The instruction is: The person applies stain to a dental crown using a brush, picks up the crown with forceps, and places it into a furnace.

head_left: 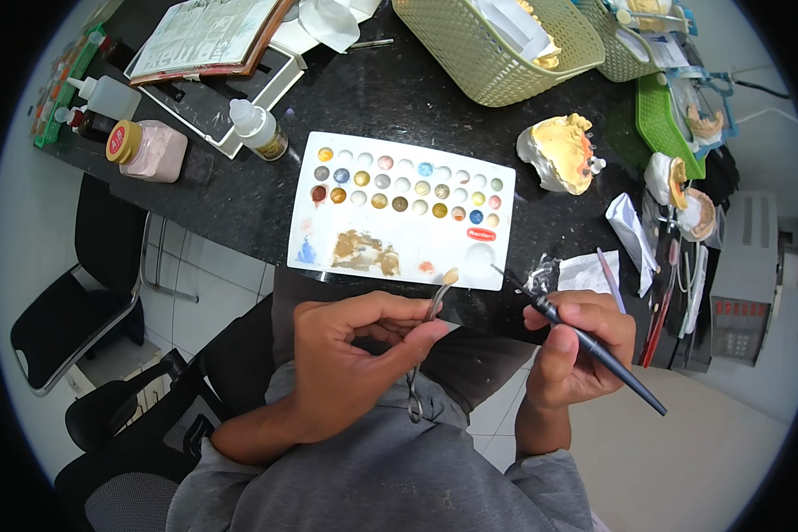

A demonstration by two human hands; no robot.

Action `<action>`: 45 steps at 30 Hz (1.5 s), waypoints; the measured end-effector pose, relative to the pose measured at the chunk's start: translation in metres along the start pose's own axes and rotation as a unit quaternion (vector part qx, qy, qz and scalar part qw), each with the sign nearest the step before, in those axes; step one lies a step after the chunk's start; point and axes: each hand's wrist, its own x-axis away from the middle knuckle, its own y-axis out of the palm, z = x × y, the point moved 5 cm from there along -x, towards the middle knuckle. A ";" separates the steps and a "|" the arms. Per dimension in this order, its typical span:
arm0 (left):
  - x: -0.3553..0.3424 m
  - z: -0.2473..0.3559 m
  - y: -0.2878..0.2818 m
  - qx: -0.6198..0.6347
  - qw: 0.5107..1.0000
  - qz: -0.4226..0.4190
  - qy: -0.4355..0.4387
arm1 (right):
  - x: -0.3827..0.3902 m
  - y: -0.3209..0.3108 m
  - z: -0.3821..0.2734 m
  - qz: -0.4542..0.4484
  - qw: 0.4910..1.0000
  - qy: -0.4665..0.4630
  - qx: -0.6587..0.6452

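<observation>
My left hand [355,355] is closed on a slim metal clamp [414,403] with looped handles. At the clamp's upper tip sits a small cream tooth crown [451,276], just over the front edge of a white palette [417,257]. The palette carries rows of round wells with coloured pastes, and brown, blue and pink smears below them. In my right hand [581,350] a dark fine-tipped brush [607,356] is pinched like a pen. Its tip points up and left, beside the palette's lower right corner and apart from the crown.
A yellow-and-white dental cast [554,155] stands right of the palette, with a folded white tissue [631,235] and loose tools farther right. Behind are a green basket [496,66] and a dropper bottle [259,129]. A pink powder jar [151,152] is at left.
</observation>
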 end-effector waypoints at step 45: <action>0.003 0.003 0.002 -0.054 0.998 -0.010 0.024 | 0.001 0.015 0.006 -0.080 0.995 0.049 -0.042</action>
